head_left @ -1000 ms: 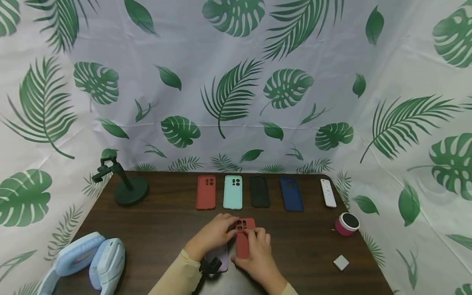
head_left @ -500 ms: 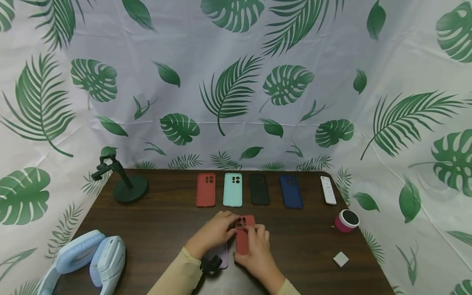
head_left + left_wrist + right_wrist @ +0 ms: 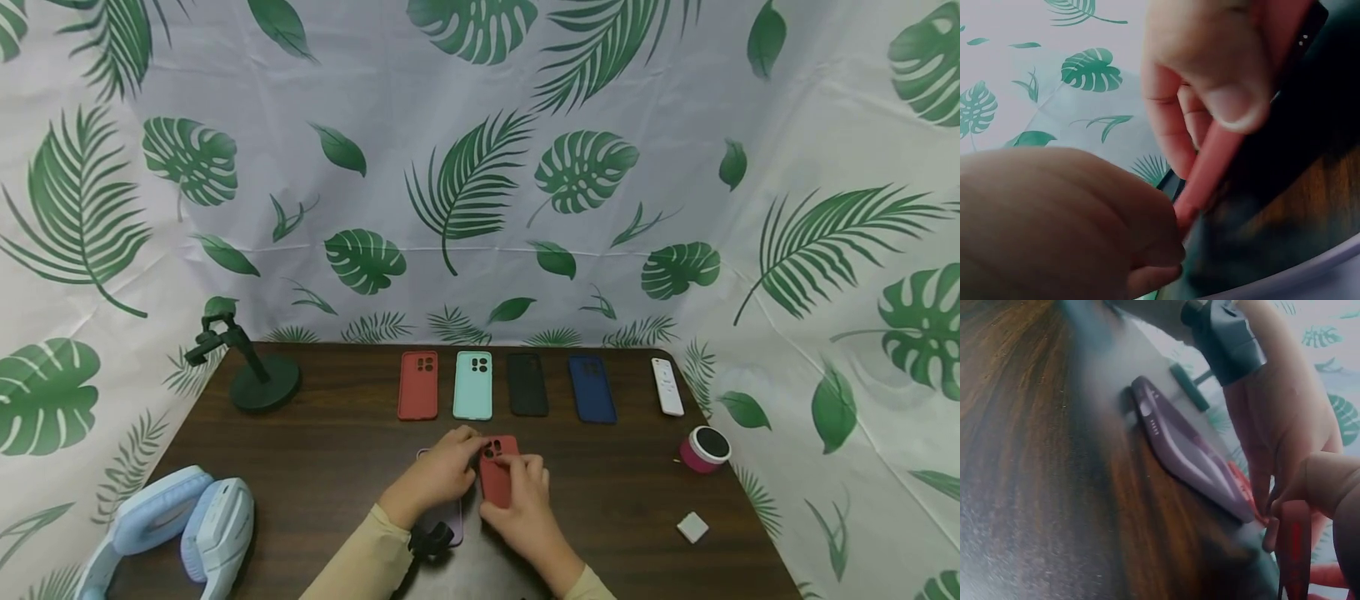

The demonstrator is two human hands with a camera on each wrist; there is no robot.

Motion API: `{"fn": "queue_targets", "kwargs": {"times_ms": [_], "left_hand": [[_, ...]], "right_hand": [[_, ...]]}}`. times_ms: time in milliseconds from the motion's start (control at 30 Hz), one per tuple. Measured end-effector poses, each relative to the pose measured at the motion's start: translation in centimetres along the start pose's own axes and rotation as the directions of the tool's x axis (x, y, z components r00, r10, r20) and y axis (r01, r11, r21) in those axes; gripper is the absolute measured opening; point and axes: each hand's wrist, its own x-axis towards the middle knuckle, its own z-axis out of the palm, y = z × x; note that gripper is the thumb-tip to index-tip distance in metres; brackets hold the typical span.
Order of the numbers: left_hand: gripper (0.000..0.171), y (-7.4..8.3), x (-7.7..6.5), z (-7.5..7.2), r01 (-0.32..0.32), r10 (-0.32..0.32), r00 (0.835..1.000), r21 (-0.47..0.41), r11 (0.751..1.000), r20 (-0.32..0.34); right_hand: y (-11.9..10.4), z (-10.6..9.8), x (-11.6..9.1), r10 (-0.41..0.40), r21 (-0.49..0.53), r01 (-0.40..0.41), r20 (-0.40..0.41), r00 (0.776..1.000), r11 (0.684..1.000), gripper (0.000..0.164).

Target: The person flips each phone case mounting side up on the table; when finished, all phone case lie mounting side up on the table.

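Note:
Both hands hold a red phone case point(image 3: 495, 483) above the front middle of the table. My left hand point(image 3: 435, 475) pinches its upper left edge by the camera holes. My right hand point(image 3: 527, 504) grips the lower right, thumb at the bottom end and fingers over the back. In the left wrist view the red case point(image 3: 1210, 162) is seen edge-on, with a dark phone-like edge point(image 3: 1313, 28) with small light dots showing beside it. A purple phone case point(image 3: 453, 517) lies under my left wrist, partly hidden; the right wrist view shows its raised rim point(image 3: 1172, 456).
Along the back lie a red case point(image 3: 417, 400), a mint case point(image 3: 473, 400), a black case point(image 3: 528, 396), a blue case point(image 3: 594, 400) and a white remote point(image 3: 667, 387). A pink jar point(image 3: 701, 458) and white square block point(image 3: 692, 527) are right; headphones point(image 3: 221, 533) and a dark stand point(image 3: 262, 387) left.
The red case's lower end has come up a little and the case leans slightly, my right thumb moving with it. The left hand keeps nearly the same place. The head view has tilted slightly down.

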Motion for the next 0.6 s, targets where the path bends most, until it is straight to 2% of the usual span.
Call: {"fn": "queue_targets", "kwargs": {"times_ms": [200, 333, 500, 600], "left_hand": [[0.055, 0.6, 0.1, 0.0, -0.029, 0.026, 0.999, -0.109, 0.994, -0.022], [0.059, 1.1, 0.1, -0.1, -0.043, 0.040, 0.999, -0.168, 0.985, -0.024], [0.072, 1.6, 0.2, 0.1, -0.036, 0.039, 0.999, -0.188, 0.981, 0.010], [0.072, 1.9, 0.2, 0.2, -0.035, 0.044, 0.998, -0.176, 0.984, 0.046]], "right_hand": [[-0.6, -1.3, -0.1, -0.024, -0.152, 0.025, 0.006, 1.000, 0.988, 0.066], [-1.2, -2.6, -0.2, -0.014, -0.204, 0.016, 0.012, 1.000, 0.979, 0.058], [-1.6, -3.7, -0.1, -0.016, -0.233, -0.003, -0.077, 0.997, 0.972, 0.041], [-1.4, -4.0, 0.1, -0.008, -0.225, -0.022, -0.132, 0.991, 0.974, 0.029]]}}
